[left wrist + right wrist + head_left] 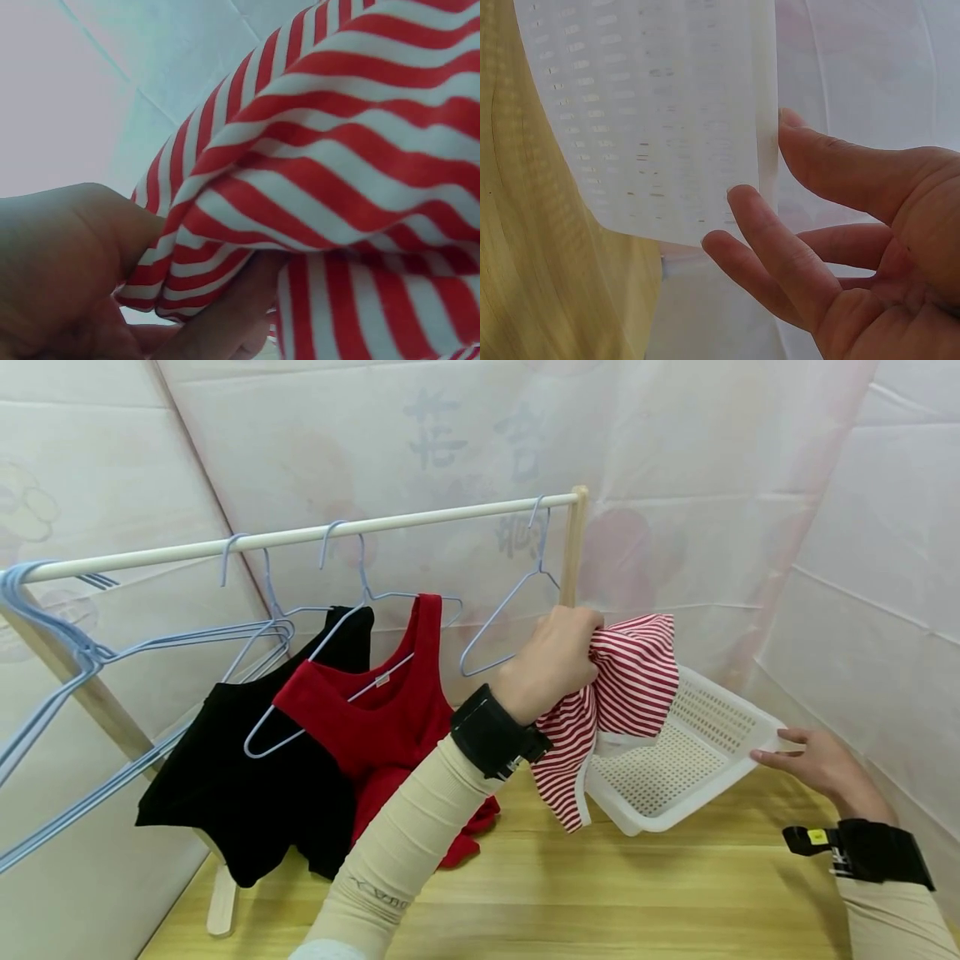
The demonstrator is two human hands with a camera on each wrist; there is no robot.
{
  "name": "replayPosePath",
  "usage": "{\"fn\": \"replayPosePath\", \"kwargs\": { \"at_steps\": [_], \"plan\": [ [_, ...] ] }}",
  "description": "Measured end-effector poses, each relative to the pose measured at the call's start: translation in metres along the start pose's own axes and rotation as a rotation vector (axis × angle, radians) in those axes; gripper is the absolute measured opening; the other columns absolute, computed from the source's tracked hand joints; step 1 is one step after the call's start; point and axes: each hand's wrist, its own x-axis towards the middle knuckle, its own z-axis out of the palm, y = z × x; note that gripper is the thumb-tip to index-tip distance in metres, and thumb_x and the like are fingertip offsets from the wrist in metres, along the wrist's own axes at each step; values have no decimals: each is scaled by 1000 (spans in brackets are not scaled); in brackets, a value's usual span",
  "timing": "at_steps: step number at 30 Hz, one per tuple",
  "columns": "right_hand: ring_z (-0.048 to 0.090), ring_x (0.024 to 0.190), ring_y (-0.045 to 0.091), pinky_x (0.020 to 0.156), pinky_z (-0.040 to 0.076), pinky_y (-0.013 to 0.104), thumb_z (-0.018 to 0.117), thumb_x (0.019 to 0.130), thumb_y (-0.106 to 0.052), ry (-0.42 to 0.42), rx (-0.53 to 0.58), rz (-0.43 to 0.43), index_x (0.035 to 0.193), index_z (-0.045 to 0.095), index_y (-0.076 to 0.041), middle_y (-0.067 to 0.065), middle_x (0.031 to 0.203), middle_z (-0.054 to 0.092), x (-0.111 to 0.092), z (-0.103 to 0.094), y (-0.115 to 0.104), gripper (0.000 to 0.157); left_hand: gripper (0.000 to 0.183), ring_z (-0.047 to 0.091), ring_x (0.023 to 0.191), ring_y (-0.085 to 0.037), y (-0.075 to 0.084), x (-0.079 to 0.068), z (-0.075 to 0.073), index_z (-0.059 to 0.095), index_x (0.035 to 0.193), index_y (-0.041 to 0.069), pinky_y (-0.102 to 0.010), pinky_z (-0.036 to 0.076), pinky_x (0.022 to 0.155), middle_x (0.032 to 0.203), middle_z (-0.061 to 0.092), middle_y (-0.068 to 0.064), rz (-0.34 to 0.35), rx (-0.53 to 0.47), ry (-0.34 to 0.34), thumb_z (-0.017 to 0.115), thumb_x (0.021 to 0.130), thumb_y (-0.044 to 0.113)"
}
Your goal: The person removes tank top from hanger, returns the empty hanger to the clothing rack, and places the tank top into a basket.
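Observation:
My left hand (551, 652) grips a red-and-white striped garment (636, 672), holding it up in front of a white plastic basket (708, 795). The cloth hangs in folds below the fingers and overlaps the basket's left side. In the left wrist view the striped cloth (360, 165) is bunched between thumb and fingers. My right hand (821, 768) pinches the basket's right corner, and the basket sits tilted. The right wrist view shows the thumb at the rim and the fingertips (742, 199) against the perforated outer wall.
A clothes rack with a white rail (450, 515) stands left. On it hang a black garment (255, 760), a red sleeveless top (375, 722), a bare blue hanger (498, 610) near the right post (573, 547), and several bunched hangers (82, 647). Below is a wooden table (570, 893).

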Motion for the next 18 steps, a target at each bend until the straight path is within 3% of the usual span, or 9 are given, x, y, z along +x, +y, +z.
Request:
{"fn": "replayPosePath", "kwargs": {
  "at_steps": [11, 18],
  "plan": [
    [43, 128, 68, 91, 44, 72, 59, 101, -53, 24, -18, 3, 148, 16, 26, 47, 140, 45, 1, 1, 2, 101, 23, 58, 93, -14, 9, 4, 5, 70, 98, 11, -29, 45, 81, 96, 70, 0, 83, -40, 177, 66, 83, -6],
    [42, 127, 69, 91, 46, 71, 58, 101, -56, 13, -34, 29, 149, 16, 25, 48, 142, 41, 2, 0, 0, 103, 24, 57, 93, -12, 14, 10, 11, 69, 98, 12, -26, 44, 83, 97, 69, 2, 99, -66, 172, 66, 83, -6]
  ]
}}
